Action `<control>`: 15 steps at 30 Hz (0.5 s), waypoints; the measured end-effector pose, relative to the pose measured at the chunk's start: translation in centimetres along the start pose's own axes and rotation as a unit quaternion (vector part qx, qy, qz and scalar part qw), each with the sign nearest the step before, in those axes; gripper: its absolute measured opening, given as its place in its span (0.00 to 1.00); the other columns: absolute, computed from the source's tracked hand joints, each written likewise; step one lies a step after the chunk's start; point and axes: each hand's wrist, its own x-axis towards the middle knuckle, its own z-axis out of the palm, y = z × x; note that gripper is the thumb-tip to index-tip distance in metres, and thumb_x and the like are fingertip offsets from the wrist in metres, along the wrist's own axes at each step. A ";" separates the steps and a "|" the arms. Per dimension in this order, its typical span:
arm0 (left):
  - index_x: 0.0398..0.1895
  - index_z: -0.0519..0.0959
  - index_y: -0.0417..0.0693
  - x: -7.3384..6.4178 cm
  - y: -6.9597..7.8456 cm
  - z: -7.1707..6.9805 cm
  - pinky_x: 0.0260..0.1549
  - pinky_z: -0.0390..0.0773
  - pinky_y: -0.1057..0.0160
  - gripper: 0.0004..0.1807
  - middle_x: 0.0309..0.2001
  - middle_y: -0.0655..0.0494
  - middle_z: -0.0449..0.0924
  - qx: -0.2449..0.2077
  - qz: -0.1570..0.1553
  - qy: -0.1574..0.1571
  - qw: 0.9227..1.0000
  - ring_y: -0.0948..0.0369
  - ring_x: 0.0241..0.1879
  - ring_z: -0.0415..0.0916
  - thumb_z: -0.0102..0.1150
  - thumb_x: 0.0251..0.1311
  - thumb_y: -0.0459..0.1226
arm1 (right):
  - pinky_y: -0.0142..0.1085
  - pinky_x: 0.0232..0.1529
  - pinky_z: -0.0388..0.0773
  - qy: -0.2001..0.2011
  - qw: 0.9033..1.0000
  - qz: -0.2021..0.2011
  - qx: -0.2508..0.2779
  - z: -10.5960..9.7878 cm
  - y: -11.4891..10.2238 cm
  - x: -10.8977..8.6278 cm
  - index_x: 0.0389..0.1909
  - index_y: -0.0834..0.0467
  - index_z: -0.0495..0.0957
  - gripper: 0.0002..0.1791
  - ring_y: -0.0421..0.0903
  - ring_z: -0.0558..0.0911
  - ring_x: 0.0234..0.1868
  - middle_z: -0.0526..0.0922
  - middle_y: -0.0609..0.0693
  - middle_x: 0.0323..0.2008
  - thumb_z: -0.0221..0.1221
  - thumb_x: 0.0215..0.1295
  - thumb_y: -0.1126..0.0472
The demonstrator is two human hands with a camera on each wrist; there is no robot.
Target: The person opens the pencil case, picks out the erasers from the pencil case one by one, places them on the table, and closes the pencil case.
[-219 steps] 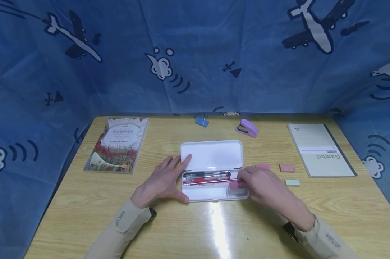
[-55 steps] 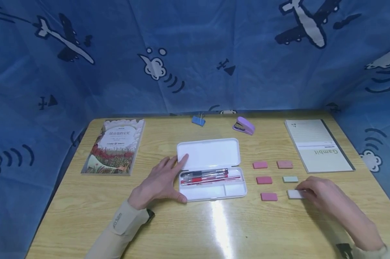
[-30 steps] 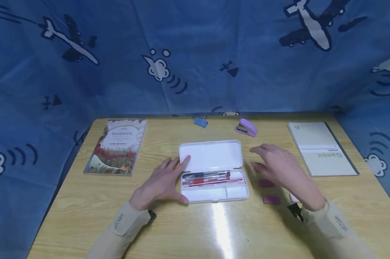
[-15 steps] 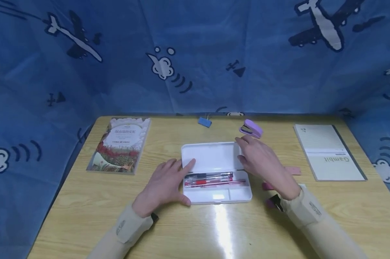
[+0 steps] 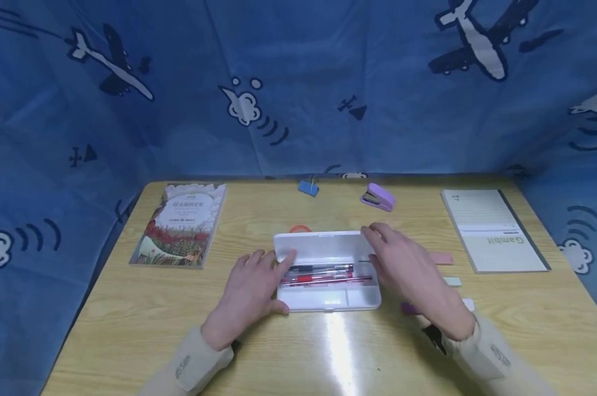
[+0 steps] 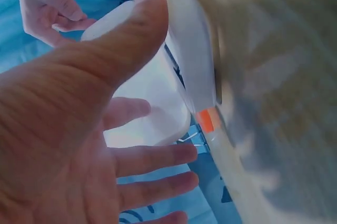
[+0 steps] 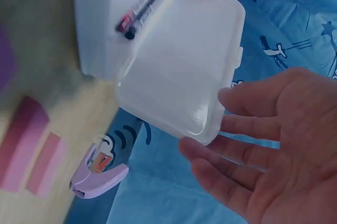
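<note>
A white pencil case [image 5: 305, 298] lies on the table, its lid [image 5: 323, 246] tilted partway up at the back. Several pens [image 5: 323, 274], black and red, lie in the long compartment; the front compartments are bare. My left hand [image 5: 248, 291] rests at the case's left end with fingers spread, index finger at the lid's inner face and thumb by the front corner. With my right hand [image 5: 407, 269] I pinch the lid's right edge. In the right wrist view, the thumb lies on one side of the lid [image 7: 179, 71] and fingers lie behind it.
Right of the case, partly under my right arm, are a pink eraser [image 5: 442, 258], a mint eraser [image 5: 453, 281], a white eraser [image 5: 469, 304] and a dark pink one [image 5: 411, 308]. Behind stand a blue binder clip [image 5: 308, 187] and purple stapler [image 5: 378, 197]. A book [image 5: 179, 225] and notebook [image 5: 493, 231] flank them.
A pink eraser has left the case, and erasers now lie in rows at right. My right hand has gone from the white eraser to the lid, which has risen from flat. My left hand stays.
</note>
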 end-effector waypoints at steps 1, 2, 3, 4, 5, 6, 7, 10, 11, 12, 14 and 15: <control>0.78 0.62 0.59 -0.2 0.1 0.0 0.57 0.78 0.42 0.63 0.59 0.46 0.80 0.005 0.004 0.006 1.000 0.46 0.59 0.76 0.74 0.34 0.69 | 0.44 0.29 0.85 0.006 1.000 -0.003 -0.003 0.0 -0.1 -0.4 0.60 0.64 0.74 0.30 0.54 0.85 0.34 0.82 0.62 0.53 0.71 0.55 0.68; 0.76 0.64 0.57 -0.4 0.2 -0.1 0.54 0.80 0.43 0.61 0.56 0.46 0.81 0.005 0.009 0.010 1.000 0.46 0.56 0.78 0.74 0.35 0.69 | 0.44 0.28 0.84 0.014 1.000 -0.005 -0.007 -0.1 -0.3 -0.8 0.60 0.63 0.75 0.30 0.54 0.85 0.32 0.82 0.62 0.54 0.71 0.54 0.69; 0.75 0.66 0.56 -0.7 0.2 -0.2 0.52 0.81 0.43 0.58 0.55 0.46 0.82 0.001 0.014 0.010 1.000 0.46 0.55 0.78 0.74 0.38 0.68 | 0.43 0.26 0.84 0.023 1.000 -0.008 -0.011 -0.1 -0.4 -1.2 0.60 0.63 0.75 0.31 0.54 0.85 0.31 0.82 0.62 0.54 0.70 0.54 0.69; 0.73 0.68 0.55 -0.9 0.2 -0.5 0.51 0.81 0.44 0.55 0.54 0.46 0.82 -0.004 0.020 0.006 1.000 0.46 0.54 0.79 0.74 0.40 0.66 | 0.42 0.24 0.82 0.032 0.999 -0.014 -0.015 -0.2 -0.5 -1.6 0.60 0.62 0.76 0.30 0.53 0.84 0.29 0.83 0.62 0.53 0.70 0.53 0.69; 0.71 0.70 0.54 -1.2 0.2 -0.9 0.51 0.82 0.44 0.52 0.55 0.46 0.83 -0.012 0.026 0.000 1.000 0.47 0.54 0.79 0.73 0.43 0.65 | 0.41 0.23 0.81 0.041 0.999 -0.019 -0.018 -0.2 -0.6 -2.0 0.59 0.61 0.77 0.30 0.53 0.84 0.28 0.83 0.62 0.53 0.70 0.52 0.69; 0.69 0.73 0.54 -1.5 0.0 -1.5 0.49 0.83 0.45 0.48 0.54 0.47 0.83 -0.022 0.030 -0.003 0.999 0.47 0.52 0.80 0.73 0.46 0.64 | 0.41 0.22 0.81 0.052 0.998 -0.025 -0.020 -0.3 -0.8 -2.4 0.58 0.61 0.78 0.30 0.53 0.84 0.28 0.83 0.62 0.52 0.70 0.50 0.70; 0.66 0.76 0.53 -1.8 -0.2 -2.1 0.46 0.83 0.47 0.43 0.52 0.48 0.84 -0.029 0.034 -0.003 0.999 0.48 0.50 0.81 0.72 0.48 0.63 | 0.41 0.22 0.80 0.061 0.997 -0.032 -0.022 -0.3 -0.9 -2.9 0.57 0.60 0.79 0.29 0.53 0.84 0.28 0.84 0.62 0.52 0.70 0.49 0.70; 0.52 0.84 0.52 -2.5 -1.1 -3.7 0.34 0.83 0.56 0.28 0.44 0.53 0.87 -0.039 0.042 0.027 0.998 0.55 0.39 0.82 0.68 0.55 0.59 | 0.40 0.21 0.78 0.075 0.995 -0.053 -0.027 -0.4 -1.4 -4.1 0.53 0.59 0.82 0.27 0.52 0.84 0.28 0.85 0.60 0.49 0.70 0.47 0.69; 0.49 0.85 0.51 -2.6 -1.4 -4.0 0.31 0.82 0.58 0.25 0.42 0.54 0.87 -0.043 0.042 0.047 0.997 0.56 0.36 0.82 0.67 0.57 0.58 | 0.39 0.21 0.78 0.075 0.995 -0.058 -0.029 -0.4 -1.6 -4.5 0.52 0.58 0.82 0.26 0.52 0.84 0.28 0.86 0.59 0.48 0.70 0.46 0.69; 0.46 0.86 0.50 -2.6 -1.7 -4.2 0.28 0.81 0.59 0.23 0.40 0.55 0.87 -0.047 0.044 0.070 0.996 0.57 0.34 0.81 0.67 0.59 0.57 | 0.39 0.22 0.78 0.074 0.995 -0.061 -0.031 -0.4 -1.8 -4.8 0.51 0.57 0.83 0.26 0.51 0.84 0.29 0.86 0.58 0.46 0.70 0.45 0.68; 0.45 0.85 0.49 -2.4 -2.1 -4.1 0.28 0.82 0.59 0.21 0.41 0.54 0.87 -0.055 0.049 0.107 0.992 0.56 0.35 0.82 0.65 0.62 0.55 | 0.37 0.22 0.77 0.068 0.995 -0.068 -0.033 -0.2 -2.1 -5.5 0.48 0.56 0.84 0.24 0.49 0.83 0.28 0.87 0.55 0.43 0.71 0.45 0.68; 0.49 0.84 0.48 -2.2 -2.2 -3.9 0.33 0.84 0.57 0.22 0.45 0.53 0.87 -0.061 0.051 0.119 0.990 0.55 0.40 0.84 0.63 0.64 0.55 | 0.38 0.23 0.78 0.063 0.995 -0.070 -0.033 -0.1 -2.2 -5.7 0.46 0.56 0.85 0.23 0.48 0.83 0.29 0.87 0.54 0.41 0.71 0.44 0.68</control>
